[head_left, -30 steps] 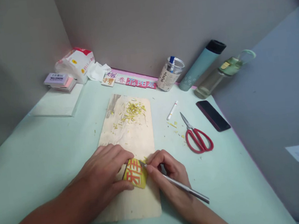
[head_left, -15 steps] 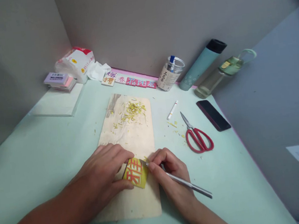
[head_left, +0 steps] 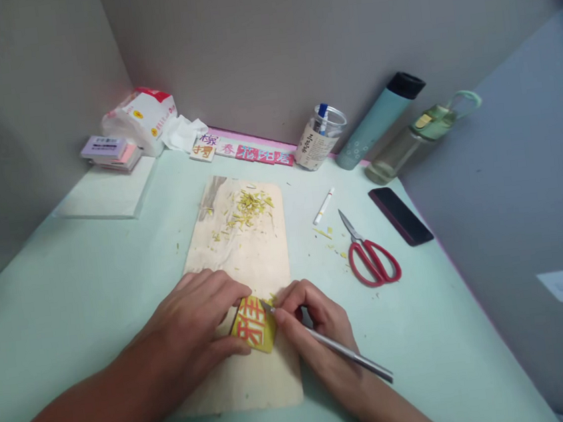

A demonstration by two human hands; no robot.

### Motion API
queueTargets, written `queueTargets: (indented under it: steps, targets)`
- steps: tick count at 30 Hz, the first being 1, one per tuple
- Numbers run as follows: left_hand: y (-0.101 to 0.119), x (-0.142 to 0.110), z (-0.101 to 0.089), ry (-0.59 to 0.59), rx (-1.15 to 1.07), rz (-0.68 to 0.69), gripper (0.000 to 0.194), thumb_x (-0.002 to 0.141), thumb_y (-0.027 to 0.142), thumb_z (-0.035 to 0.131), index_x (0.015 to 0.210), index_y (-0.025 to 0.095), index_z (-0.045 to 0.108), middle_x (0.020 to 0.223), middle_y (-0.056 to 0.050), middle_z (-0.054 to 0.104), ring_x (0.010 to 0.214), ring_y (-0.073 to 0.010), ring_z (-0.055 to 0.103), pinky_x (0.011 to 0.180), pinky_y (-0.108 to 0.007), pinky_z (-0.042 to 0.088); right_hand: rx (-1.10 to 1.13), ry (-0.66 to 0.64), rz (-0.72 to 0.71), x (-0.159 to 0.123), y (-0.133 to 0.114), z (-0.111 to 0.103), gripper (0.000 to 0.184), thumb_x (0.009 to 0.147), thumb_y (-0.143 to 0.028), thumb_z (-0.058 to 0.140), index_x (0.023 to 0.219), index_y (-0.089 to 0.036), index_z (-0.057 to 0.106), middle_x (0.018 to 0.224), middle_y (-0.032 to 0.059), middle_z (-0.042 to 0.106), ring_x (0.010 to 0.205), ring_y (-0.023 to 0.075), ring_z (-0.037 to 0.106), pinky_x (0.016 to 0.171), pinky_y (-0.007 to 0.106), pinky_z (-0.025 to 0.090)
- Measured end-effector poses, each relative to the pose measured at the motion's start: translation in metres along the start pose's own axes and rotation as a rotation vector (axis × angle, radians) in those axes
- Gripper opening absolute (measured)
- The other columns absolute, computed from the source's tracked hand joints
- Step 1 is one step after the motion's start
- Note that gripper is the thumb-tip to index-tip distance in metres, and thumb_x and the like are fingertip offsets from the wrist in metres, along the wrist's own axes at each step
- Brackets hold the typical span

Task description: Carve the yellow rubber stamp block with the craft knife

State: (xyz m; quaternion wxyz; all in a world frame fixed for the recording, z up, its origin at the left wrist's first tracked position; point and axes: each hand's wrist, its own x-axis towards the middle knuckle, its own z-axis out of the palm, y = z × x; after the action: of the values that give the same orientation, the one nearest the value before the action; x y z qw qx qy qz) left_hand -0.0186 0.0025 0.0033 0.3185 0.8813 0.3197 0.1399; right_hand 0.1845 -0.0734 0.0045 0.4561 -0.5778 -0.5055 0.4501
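On the wooden board (head_left: 274, 379) lies a small yellow block (head_left: 268, 341) with a red character carved on it. My left hand (head_left: 205, 320) grips the block's left side between thumb and fingers. Pinched in my right hand (head_left: 318, 321) is a silver craft knife (head_left: 349, 355), its handle slanting down to the right. The blade tip touches the block's upper right part, beside the red strokes. Yellow shavings (head_left: 251, 207) are heaped on the far part of the board, and a few lie by the blade.
Red-handled scissors (head_left: 375, 265), a white marker (head_left: 324, 206) and a phone (head_left: 401, 216) lie to the right. Behind stand a jar with pens (head_left: 319, 140) and two bottles, one blue (head_left: 378, 123), one green (head_left: 408, 144). Back left are tissues (head_left: 143, 118) and stacked blocks (head_left: 109, 152).
The knife and my right hand have shifted slightly left, and the handle's end has dipped. My left hand still holds the block in place.
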Motion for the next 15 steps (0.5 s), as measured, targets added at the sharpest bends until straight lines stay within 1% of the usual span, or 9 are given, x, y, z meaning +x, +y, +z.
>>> queueTargets:
  steps: [7,11,15]
  targets:
    - [0.0001,0.0016,-0.0009,-0.002,0.021,0.004,0.034,0.083,0.021,0.078,0.111,0.024,0.059,0.103,0.000,0.062,0.098,-0.0232,0.054,0.086,-0.036,0.038,0.005,-0.033,0.011,-0.0002,-0.0008,-0.0025,0.020,0.092,-0.031,0.061,0.077,-0.021,0.052,0.083,0.0028,0.061,0.080,0.0176,0.055,0.063,0.028,0.040]
    - [0.0004,0.0028,-0.0017,-0.002,0.019,0.010,0.032,0.083,0.020,0.078,0.109,0.023,0.060,0.102,0.000,0.063,0.097,-0.0229,0.055,0.085,-0.035,0.038,0.003,-0.053,0.012,-0.0008,-0.0012,-0.0040,0.020,0.092,-0.031,0.061,0.077,-0.022,0.052,0.083,0.0028,0.061,0.080,0.0178,0.055,0.063,0.028,0.041]
    - [-0.0012,0.0024,-0.0011,0.005,0.019,0.019,0.033,0.084,0.021,0.077,0.111,0.023,0.059,0.103,0.000,0.063,0.098,-0.0225,0.055,0.086,-0.035,0.038,0.009,-0.074,0.030,0.0001,-0.0032,-0.0055,0.020,0.092,-0.032,0.061,0.078,-0.022,0.051,0.083,0.0028,0.060,0.081,0.0180,0.055,0.063,0.028,0.041]
